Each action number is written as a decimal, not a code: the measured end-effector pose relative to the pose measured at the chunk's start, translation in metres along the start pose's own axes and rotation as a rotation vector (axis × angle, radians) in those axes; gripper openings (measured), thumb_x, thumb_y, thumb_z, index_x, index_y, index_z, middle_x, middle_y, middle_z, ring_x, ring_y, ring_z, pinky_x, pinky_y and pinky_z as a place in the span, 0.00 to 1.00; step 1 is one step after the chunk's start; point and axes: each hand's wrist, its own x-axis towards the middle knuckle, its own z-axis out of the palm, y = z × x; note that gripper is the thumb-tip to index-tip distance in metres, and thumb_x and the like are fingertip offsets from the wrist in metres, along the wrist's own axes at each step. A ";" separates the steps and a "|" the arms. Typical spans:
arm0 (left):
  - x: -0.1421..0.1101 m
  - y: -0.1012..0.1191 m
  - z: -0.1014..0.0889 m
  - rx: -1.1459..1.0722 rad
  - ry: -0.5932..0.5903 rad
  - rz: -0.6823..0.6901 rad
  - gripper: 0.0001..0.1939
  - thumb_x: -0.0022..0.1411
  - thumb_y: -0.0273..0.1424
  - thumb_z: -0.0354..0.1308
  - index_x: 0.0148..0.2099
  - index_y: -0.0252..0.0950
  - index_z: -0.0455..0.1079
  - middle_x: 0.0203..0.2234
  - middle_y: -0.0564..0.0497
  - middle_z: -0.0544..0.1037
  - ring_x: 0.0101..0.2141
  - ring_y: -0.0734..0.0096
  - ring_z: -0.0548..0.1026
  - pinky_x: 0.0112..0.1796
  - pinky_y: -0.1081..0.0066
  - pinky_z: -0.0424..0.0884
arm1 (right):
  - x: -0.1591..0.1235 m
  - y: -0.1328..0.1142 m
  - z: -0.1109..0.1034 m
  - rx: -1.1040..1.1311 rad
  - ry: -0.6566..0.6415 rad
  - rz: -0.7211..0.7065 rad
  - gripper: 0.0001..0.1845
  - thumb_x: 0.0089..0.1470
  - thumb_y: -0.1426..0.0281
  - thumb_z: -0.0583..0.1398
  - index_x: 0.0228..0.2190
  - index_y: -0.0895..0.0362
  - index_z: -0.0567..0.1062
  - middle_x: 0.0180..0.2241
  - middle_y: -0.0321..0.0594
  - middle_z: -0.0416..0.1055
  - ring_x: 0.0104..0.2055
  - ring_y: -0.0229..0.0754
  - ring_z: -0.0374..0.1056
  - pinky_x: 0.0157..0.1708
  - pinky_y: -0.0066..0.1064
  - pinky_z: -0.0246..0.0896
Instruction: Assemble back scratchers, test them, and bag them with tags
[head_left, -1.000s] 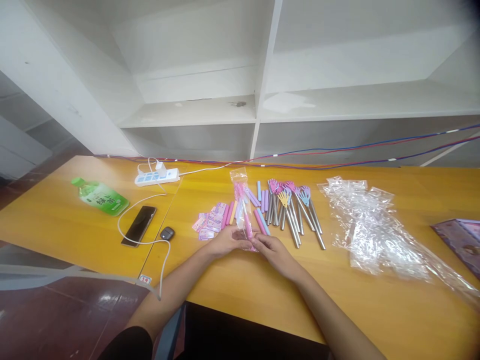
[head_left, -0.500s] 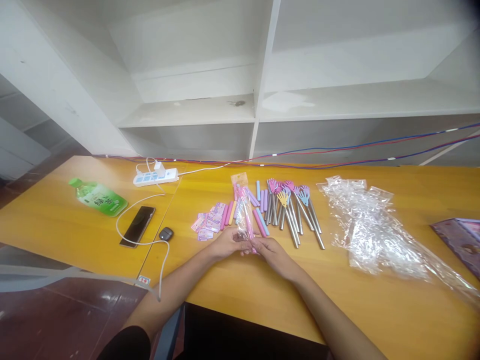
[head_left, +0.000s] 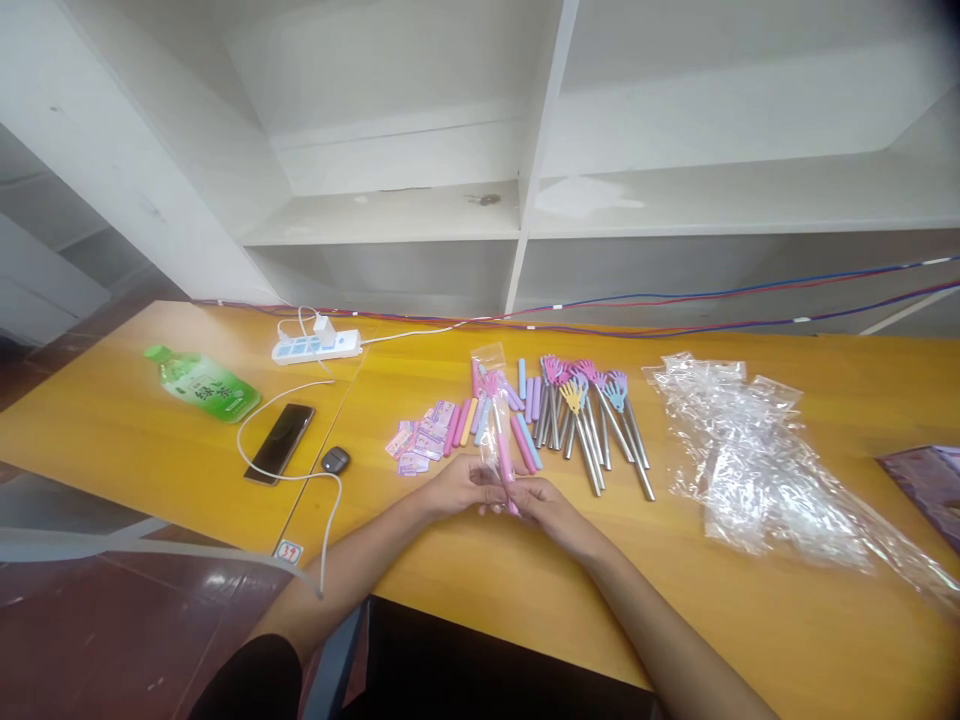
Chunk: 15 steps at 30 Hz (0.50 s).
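Observation:
A pink back scratcher in a clear plastic bag (head_left: 501,432) stands between my hands, its pink hand-shaped head at the far end and its pink handle towards me. My left hand (head_left: 466,486) pinches the near end of the bag from the left. From the right, my right hand (head_left: 541,500) grips the same end, its fingertips close to the left thumb. Beyond them lie several coloured handle tubes (head_left: 529,445) and, left of these, a few printed cards (head_left: 433,433). To the right are several back scratchers (head_left: 594,430) with metal rods and coloured hand-shaped heads.
A pile of clear plastic bags (head_left: 750,460) covers the right side of the table (head_left: 465,590). On the left are a green bottle (head_left: 206,385), a phone (head_left: 280,443), an earphone case (head_left: 335,460), a white cable and a power strip (head_left: 319,346). White shelves (head_left: 390,215) stand behind.
The view has shifted slightly. The bagged back scratcher stays in both hands, and its pink handle now shows more plainly between them; the bag's top looks clearer, without the orange tint.

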 end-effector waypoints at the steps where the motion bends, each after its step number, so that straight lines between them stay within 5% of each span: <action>1: 0.000 -0.001 0.001 -0.002 -0.002 -0.001 0.30 0.52 0.49 0.76 0.48 0.29 0.81 0.31 0.42 0.83 0.28 0.68 0.78 0.28 0.73 0.70 | 0.000 0.001 0.000 0.001 0.003 -0.013 0.37 0.63 0.38 0.54 0.30 0.56 0.83 0.26 0.41 0.71 0.29 0.44 0.66 0.31 0.35 0.66; 6: -0.001 -0.003 0.001 0.009 -0.006 -0.016 0.35 0.49 0.50 0.77 0.53 0.31 0.81 0.31 0.43 0.83 0.27 0.69 0.77 0.24 0.74 0.68 | 0.001 0.003 0.002 0.037 -0.023 -0.044 0.36 0.62 0.38 0.55 0.27 0.57 0.82 0.34 0.46 0.73 0.38 0.49 0.71 0.36 0.37 0.69; 9: 0.000 -0.002 -0.005 0.052 -0.016 -0.027 0.33 0.50 0.50 0.76 0.50 0.30 0.81 0.30 0.43 0.83 0.27 0.68 0.77 0.26 0.73 0.69 | 0.001 0.001 0.002 0.046 -0.063 -0.011 0.36 0.63 0.38 0.54 0.25 0.56 0.80 0.28 0.44 0.70 0.38 0.51 0.71 0.35 0.37 0.68; 12: 0.002 0.001 -0.011 0.113 -0.055 -0.032 0.29 0.52 0.48 0.75 0.48 0.31 0.81 0.31 0.45 0.83 0.30 0.67 0.79 0.31 0.71 0.72 | 0.002 -0.005 0.001 0.038 -0.069 0.045 0.35 0.64 0.39 0.54 0.29 0.55 0.81 0.23 0.40 0.66 0.35 0.49 0.70 0.35 0.37 0.68; 15: 0.002 0.006 -0.012 0.170 -0.028 0.007 0.28 0.50 0.46 0.77 0.48 0.35 0.81 0.36 0.46 0.84 0.38 0.62 0.81 0.40 0.67 0.74 | 0.004 -0.011 0.002 0.016 0.021 -0.012 0.32 0.64 0.41 0.56 0.36 0.55 0.82 0.32 0.44 0.73 0.41 0.50 0.71 0.44 0.40 0.69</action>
